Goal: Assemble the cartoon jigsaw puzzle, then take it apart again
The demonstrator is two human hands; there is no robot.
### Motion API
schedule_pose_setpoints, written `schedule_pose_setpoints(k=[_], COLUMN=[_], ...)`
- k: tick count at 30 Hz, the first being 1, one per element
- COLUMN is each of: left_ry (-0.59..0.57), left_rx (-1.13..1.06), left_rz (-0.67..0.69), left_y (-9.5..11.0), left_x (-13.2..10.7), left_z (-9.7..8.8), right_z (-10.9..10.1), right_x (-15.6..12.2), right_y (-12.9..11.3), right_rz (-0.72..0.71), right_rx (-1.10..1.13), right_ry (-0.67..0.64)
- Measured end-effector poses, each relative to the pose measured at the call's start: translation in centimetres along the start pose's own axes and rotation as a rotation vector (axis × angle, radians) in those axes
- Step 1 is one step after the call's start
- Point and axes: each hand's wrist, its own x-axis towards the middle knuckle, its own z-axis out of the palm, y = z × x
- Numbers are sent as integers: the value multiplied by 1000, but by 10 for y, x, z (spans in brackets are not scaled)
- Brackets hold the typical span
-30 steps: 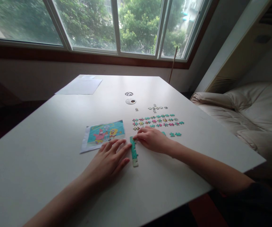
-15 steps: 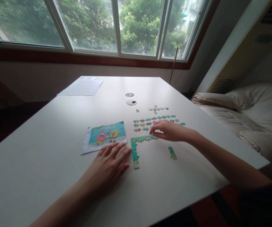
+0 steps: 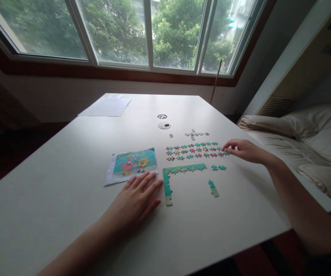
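My left hand (image 3: 135,203) lies flat on the white table (image 3: 68,161) with fingers spread, just left of an L-shaped strip of joined teal puzzle pieces (image 3: 179,170). My right hand (image 3: 241,149) reaches to the right end of the rows of loose coloured pieces (image 3: 194,150), thumb and fingers pinched at a teal piece there. A cartoon reference picture (image 3: 132,165) lies above my left hand. Two joined pieces (image 3: 213,188) and a small teal pair (image 3: 218,167) lie right of the strip.
A few pale pieces (image 3: 195,134) sit farther back, near two round cable grommets (image 3: 163,121). A sheet of paper (image 3: 105,106) lies at the far left of the table. A cream cushioned sofa (image 3: 306,134) stands to the right, windows behind.
My right hand left the corner of the teal strip and moved right and away to the end of the loose-piece rows. My left hand stayed flat in place.
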Motion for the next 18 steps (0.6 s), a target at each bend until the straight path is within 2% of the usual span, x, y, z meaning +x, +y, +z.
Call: schedule_pose_setpoints(k=[3, 7, 12, 18], left_ry=[2, 50, 73, 40], left_rx=[1, -2, -14, -31], left_rz=[4, 18, 21, 10], left_y=[0, -2, -3, -1], left_x=[0, -1, -2, -2], left_z=[0, 4, 8, 6], right_z=[3, 5, 9, 14], right_x=[-6, -12, -14, -13], right_y=[17, 25, 22, 14], right_rz=[71, 126, 122, 64], right_rx=[13, 49, 99, 244], right_ry=[24, -41, -183, -319])
